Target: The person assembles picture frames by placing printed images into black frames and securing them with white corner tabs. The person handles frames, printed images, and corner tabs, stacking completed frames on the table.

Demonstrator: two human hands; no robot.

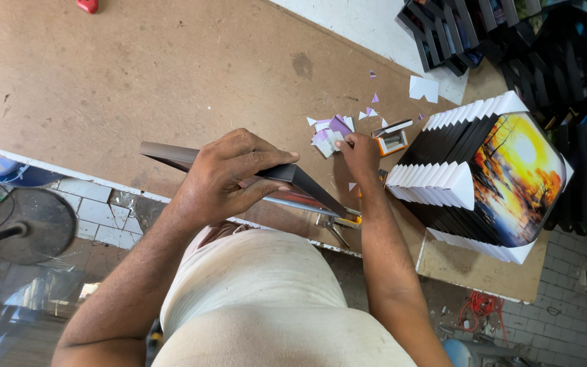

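Workbench (103,81), brown board top, scuffed, taking up most of the view; its near edge runs across in front of the person's body.

Stack of framed sunset prints (490,177) stands on edge at the right end of the bench, white card corners fitted. It sits close to the bench's end and near edges. Judgement: a knock from the right forearm could tip the row or push it off.

More black frames (456,27) are piled beyond the bench, top right.

Dark frame (171,156), held edge-up and tilted over the near bench edge. Left hand (229,177) is wrapped over its top edge, fingers curled down one face, thumb on the other, clamped firm. One corner juts left past the hand, unsupported. Judgement: with only one hand on it and part of it off the bench, a slackened hold would let it swing or drop to the tiled floor.

Right hand (360,153) reaches out to the heap of paper scraps (331,132), fingertips closed on a piece; which piece, cannot tell.

Small orange tool (392,141) lies just beside the scraps, and another metal tool (338,223) lies under the frame at the bench edge. Judgement: the latter could be nudged off by the frame's lower edge.

Loose scraps could slide under the frame and mark it.
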